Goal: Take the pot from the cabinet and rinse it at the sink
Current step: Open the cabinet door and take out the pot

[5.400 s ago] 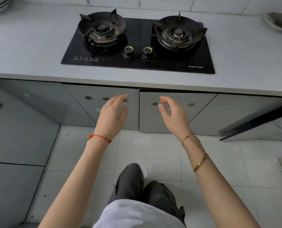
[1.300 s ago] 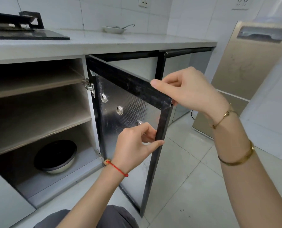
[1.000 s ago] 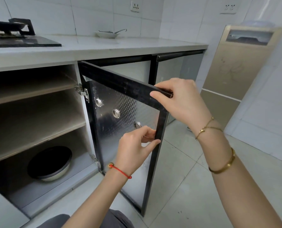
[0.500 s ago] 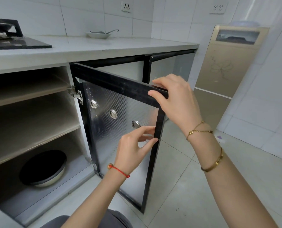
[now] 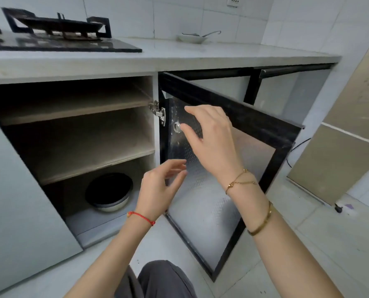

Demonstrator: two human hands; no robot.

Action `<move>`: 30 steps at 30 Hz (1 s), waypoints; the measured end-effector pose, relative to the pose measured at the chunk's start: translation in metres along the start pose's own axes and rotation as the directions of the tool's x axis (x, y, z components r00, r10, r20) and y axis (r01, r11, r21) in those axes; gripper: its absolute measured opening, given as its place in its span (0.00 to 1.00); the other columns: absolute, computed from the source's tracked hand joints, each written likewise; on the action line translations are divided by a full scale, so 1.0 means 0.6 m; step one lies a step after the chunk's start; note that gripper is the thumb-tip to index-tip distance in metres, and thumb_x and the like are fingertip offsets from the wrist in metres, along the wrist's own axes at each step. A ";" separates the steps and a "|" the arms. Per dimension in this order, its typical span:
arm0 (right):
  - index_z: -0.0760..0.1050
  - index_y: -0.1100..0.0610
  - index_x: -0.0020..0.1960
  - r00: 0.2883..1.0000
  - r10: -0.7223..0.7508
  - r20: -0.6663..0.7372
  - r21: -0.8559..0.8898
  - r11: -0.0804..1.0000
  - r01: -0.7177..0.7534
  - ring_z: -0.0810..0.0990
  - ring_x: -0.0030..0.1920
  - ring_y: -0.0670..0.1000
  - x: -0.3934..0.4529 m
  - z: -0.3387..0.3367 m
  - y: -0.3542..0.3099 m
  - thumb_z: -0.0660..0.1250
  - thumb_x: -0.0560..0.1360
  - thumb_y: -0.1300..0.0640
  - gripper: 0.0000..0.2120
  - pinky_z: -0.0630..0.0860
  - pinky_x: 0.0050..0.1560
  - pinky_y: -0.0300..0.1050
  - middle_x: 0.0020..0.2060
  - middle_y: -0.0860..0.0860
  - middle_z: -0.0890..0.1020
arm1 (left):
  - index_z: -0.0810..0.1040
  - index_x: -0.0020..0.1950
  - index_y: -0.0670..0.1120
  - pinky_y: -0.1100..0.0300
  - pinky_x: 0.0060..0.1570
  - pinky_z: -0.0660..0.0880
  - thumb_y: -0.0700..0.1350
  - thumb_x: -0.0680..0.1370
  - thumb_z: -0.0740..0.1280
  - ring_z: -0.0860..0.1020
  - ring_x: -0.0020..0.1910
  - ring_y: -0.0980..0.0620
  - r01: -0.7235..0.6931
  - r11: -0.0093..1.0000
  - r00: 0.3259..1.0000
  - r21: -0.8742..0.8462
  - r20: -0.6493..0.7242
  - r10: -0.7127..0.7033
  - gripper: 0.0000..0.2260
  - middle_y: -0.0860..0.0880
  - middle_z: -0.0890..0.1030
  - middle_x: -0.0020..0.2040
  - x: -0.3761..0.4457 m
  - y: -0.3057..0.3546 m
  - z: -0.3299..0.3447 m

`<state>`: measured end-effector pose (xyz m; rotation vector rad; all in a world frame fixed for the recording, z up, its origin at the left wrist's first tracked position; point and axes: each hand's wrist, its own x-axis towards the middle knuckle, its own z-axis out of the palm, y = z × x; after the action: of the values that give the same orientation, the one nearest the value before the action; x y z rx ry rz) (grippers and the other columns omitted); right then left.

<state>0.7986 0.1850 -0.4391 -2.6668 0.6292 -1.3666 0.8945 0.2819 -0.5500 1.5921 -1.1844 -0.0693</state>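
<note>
No readable text, label, brand or number shows anywhere: not on the cabinet door [image 5: 218,201], the hob [image 5: 63,43] or the worktop [image 5: 200,55].

Home kitchen: gas hob [image 5: 56,33], tiled walls [image 5: 179,14]

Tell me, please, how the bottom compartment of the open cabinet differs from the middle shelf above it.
The bottom compartment holds the pot; the middle shelf holds nothing visible. The bottom compartment has a pale grey floor, while the middle shelf is a beige board. Both stand exposed behind the open door, and neither hand is inside either.
</note>
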 end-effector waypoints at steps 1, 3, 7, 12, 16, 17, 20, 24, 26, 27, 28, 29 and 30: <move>0.77 0.58 0.62 0.999 0.030 0.042 0.050 0.998 -0.032 0.76 0.58 0.53 0.000 0.019 0.000 0.66 0.77 0.52 0.17 0.72 0.60 0.48 0.55 0.51 0.81 | 0.81 0.59 0.50 0.58 0.57 0.79 0.44 0.78 0.70 0.83 0.50 0.63 0.023 0.999 0.999 0.023 -0.025 -0.023 0.10 0.57 0.85 0.51 0.000 -0.011 -0.017; 0.77 0.56 0.63 0.988 0.087 0.130 0.137 0.985 -0.105 0.76 0.58 0.51 -0.002 0.054 -0.004 0.65 0.78 0.50 0.16 0.71 0.60 0.45 0.56 0.50 0.81 | 0.81 0.59 0.50 0.60 0.57 0.79 0.44 0.78 0.70 0.82 0.51 0.64 0.070 0.994 0.996 0.085 -0.066 -0.064 0.10 0.57 0.84 0.51 -0.003 -0.031 -0.051; 0.78 0.55 0.62 0.954 0.156 0.256 0.283 0.931 -0.228 0.77 0.57 0.50 -0.013 0.121 -0.013 0.64 0.78 0.50 0.16 0.75 0.59 0.51 0.56 0.49 0.82 | 0.80 0.61 0.49 0.64 0.57 0.78 0.44 0.79 0.68 0.81 0.53 0.62 0.189 0.961 0.977 0.200 -0.138 -0.164 0.11 0.56 0.84 0.53 -0.015 -0.064 -0.120; 0.79 0.56 0.61 0.896 0.213 0.389 0.396 0.839 -0.372 0.80 0.55 0.50 -0.037 0.201 -0.020 0.64 0.78 0.51 0.15 0.77 0.58 0.51 0.55 0.50 0.83 | 0.79 0.63 0.47 0.75 0.52 0.73 0.44 0.80 0.66 0.80 0.53 0.63 0.324 0.909 0.939 0.263 -0.208 -0.275 0.12 0.55 0.83 0.53 -0.035 -0.101 -0.193; 0.80 0.56 0.59 0.836 0.258 0.484 0.400 0.785 -0.474 0.80 0.49 0.48 -0.054 0.266 -0.016 0.64 0.78 0.52 0.13 0.75 0.50 0.36 0.51 0.51 0.84 | 0.80 0.63 0.48 0.81 0.49 0.69 0.46 0.81 0.65 0.80 0.53 0.61 0.463 0.855 0.878 0.234 -0.255 -0.405 0.11 0.55 0.84 0.54 -0.045 -0.158 -0.224; 0.80 0.56 0.58 0.815 0.273 0.511 0.389 0.772 -0.503 0.79 0.48 0.48 -0.058 0.284 -0.013 0.64 0.78 0.52 0.13 0.72 0.46 0.30 0.50 0.51 0.83 | 0.80 0.63 0.48 0.79 0.52 0.70 0.47 0.81 0.65 0.80 0.54 0.59 0.505 0.838 0.854 0.207 -0.263 -0.450 0.12 0.55 0.84 0.54 -0.046 -0.178 -0.229; 0.80 0.55 0.58 0.728 0.322 0.605 0.353 0.712 -0.608 0.79 0.47 0.47 -0.072 0.346 0.001 0.63 0.79 0.52 0.13 0.66 0.36 0.19 0.45 0.47 0.81 | 0.80 0.62 0.50 0.57 0.60 0.78 0.48 0.81 0.64 0.81 0.55 0.55 0.650 0.757 0.747 0.072 -0.248 -0.617 0.12 0.52 0.85 0.54 -0.051 -0.252 -0.235; 0.81 0.57 0.56 0.625 0.352 0.697 0.280 0.669 -0.689 0.78 0.48 0.52 -0.094 0.439 0.015 0.61 0.79 0.53 0.13 0.68 0.36 0.24 0.44 0.52 0.81 | 0.80 0.63 0.47 0.49 0.60 0.79 0.46 0.81 0.63 0.83 0.53 0.53 0.765 0.642 0.615 -0.059 -0.229 -0.755 0.12 0.49 0.84 0.55 -0.047 -0.348 -0.229; 0.80 0.59 0.56 0.587 0.362 0.725 0.244 0.661 -0.709 0.77 0.47 0.51 -0.103 0.493 0.022 0.61 0.79 0.54 0.13 0.66 0.36 0.31 0.45 0.52 0.82 | 0.81 0.61 0.47 0.50 0.58 0.80 0.45 0.80 0.64 0.83 0.50 0.54 0.803 0.587 0.552 -0.103 -0.240 -0.798 0.11 0.48 0.84 0.55 -0.042 -0.399 -0.223; 0.80 0.59 0.56 0.564 0.369 0.739 0.218 0.661 -0.718 0.77 0.48 0.50 -0.107 0.521 0.026 0.61 0.79 0.54 0.13 0.66 0.40 0.33 0.47 0.53 0.82 | 0.81 0.59 0.47 0.51 0.56 0.80 0.45 0.80 0.64 0.83 0.49 0.53 0.824 0.552 0.514 -0.126 -0.244 -0.823 0.11 0.47 0.84 0.55 -0.040 -0.427 -0.219; 0.80 0.58 0.56 0.536 0.378 0.755 0.192 0.654 -0.731 0.77 0.49 0.50 -0.113 0.548 0.031 0.61 0.79 0.54 0.13 0.68 0.44 0.37 0.49 0.53 0.83 | 0.82 0.58 0.47 0.52 0.54 0.81 0.44 0.80 0.64 0.83 0.49 0.52 0.843 0.516 0.475 -0.151 -0.241 -0.847 0.10 0.46 0.84 0.55 -0.039 -0.451 -0.215; 0.80 0.58 0.56 0.514 0.385 0.766 0.167 0.653 -0.738 0.78 0.50 0.51 -0.119 0.574 0.036 0.61 0.79 0.53 0.13 0.69 0.47 0.39 0.50 0.53 0.83 | 0.81 0.57 0.47 0.54 0.51 0.81 0.43 0.80 0.64 0.83 0.49 0.51 0.856 0.484 0.440 -0.183 -0.235 -0.867 0.09 0.45 0.84 0.55 -0.040 -0.478 -0.212; 0.80 0.57 0.56 0.496 0.390 0.776 0.145 0.655 -0.742 0.79 0.52 0.53 -0.123 0.599 0.042 0.61 0.79 0.52 0.14 0.72 0.49 0.42 0.51 0.53 0.84 | 0.81 0.56 0.48 0.55 0.49 0.81 0.43 0.80 0.64 0.82 0.49 0.51 0.865 0.458 0.411 -0.207 -0.233 -0.881 0.08 0.44 0.84 0.56 -0.039 -0.501 -0.209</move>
<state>1.0371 0.1503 -0.7169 -1.9837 0.8490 -0.2083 1.1480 0.3579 -0.7407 1.9343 0.0365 -0.5179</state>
